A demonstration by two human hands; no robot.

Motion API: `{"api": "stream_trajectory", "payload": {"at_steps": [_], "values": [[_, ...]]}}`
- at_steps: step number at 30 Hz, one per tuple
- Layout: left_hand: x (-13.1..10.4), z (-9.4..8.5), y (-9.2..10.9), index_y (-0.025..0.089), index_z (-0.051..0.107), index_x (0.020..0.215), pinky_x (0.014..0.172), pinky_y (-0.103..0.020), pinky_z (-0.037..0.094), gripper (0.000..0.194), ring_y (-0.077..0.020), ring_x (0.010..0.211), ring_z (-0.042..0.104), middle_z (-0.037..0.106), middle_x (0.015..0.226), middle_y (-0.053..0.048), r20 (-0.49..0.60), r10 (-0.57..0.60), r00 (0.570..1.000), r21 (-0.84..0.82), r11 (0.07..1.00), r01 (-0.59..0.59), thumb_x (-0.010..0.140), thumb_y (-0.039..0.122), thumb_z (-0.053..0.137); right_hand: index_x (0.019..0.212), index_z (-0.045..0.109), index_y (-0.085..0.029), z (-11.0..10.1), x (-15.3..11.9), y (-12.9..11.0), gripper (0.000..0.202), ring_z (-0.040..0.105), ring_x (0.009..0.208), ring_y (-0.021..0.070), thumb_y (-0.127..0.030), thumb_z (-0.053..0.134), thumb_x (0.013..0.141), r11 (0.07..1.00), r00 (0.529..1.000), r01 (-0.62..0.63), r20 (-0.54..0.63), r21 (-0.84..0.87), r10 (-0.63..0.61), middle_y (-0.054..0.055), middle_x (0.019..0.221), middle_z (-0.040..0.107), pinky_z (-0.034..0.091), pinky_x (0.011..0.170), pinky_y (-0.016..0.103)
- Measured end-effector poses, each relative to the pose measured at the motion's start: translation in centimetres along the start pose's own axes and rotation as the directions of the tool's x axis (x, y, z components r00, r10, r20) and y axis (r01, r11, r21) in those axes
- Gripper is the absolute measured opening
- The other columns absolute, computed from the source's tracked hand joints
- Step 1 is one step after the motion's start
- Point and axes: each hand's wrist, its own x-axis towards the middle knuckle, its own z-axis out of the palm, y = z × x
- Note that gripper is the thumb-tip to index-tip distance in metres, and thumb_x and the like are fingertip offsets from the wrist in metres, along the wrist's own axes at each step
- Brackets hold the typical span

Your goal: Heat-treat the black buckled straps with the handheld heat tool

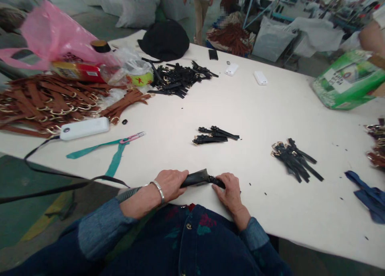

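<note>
At the table's near edge, my left hand, with a silver bangle at the wrist, is wrapped round a black bar-like tool. The far end of this tool meets a small black strap, which my right hand pinches between thumb and fingers. Just beyond my hands lies a small group of black buckled straps. Another bunch of black straps with gold buckles is to the right. My fingers hide part of both held pieces.
On the white table are a black strap pile, brown straps, a power bank with a cord, pink-handled snips, a black cap and a green package. A person stands behind.
</note>
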Motion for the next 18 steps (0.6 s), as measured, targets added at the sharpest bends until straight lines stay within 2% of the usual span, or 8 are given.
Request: {"api": "stream_trajectory", "payload": {"at_steps": [9, 15, 18], "values": [[0.8, -0.3, 0.4, 0.022, 0.047, 0.092, 0.063, -0.034, 0.044, 0.027, -0.0234, 0.076, 0.059, 0.063, 0.084, -0.007, -0.011, 0.039, 0.999, 0.025, 0.999, -0.039, 0.074, 0.041, 0.043, 0.090, 0.059, -0.021, 0.5, 0.0, 0.9, 0.017, 0.045, 0.082, 0.0185, -0.030, 0.056, 0.075, 0.999, 1.000, -0.002, 0.010, 0.041, 0.002, 0.003, 0.083, 0.054, 0.031, 0.074, 0.032], [-0.1, 0.5, -1.0, 0.023, 0.047, 0.095, 0.064, -0.033, 0.043, 0.027, -0.0233, 0.077, 0.059, 0.063, 0.084, -0.006, -0.004, 0.007, 1.000, 0.024, 1.000, -0.007, 0.074, 0.041, 0.043, 0.089, 0.060, -0.022, 0.6, -0.1, 1.1, 0.018, 0.046, 0.082, 0.0184, -0.030, 0.057, 0.074, 0.998, 1.000, 0.003, 0.007, 0.067, -0.004, 0.003, 0.083, 0.055, 0.031, 0.075, 0.033], [0.1, 0.3, -0.9, 0.024, 0.047, 0.094, 0.063, -0.034, 0.043, 0.027, -0.0236, 0.076, 0.059, 0.063, 0.084, -0.006, -0.013, 0.026, 1.000, 0.024, 0.999, -0.025, 0.074, 0.041, 0.043, 0.089, 0.061, -0.022, 0.7, -0.2, 1.2, 0.018, 0.046, 0.081, 0.0185, -0.030, 0.057, 0.074, 0.998, 1.000, 0.003, 0.003, 0.064, -0.003, 0.003, 0.083, 0.055, 0.032, 0.075, 0.033]]}}
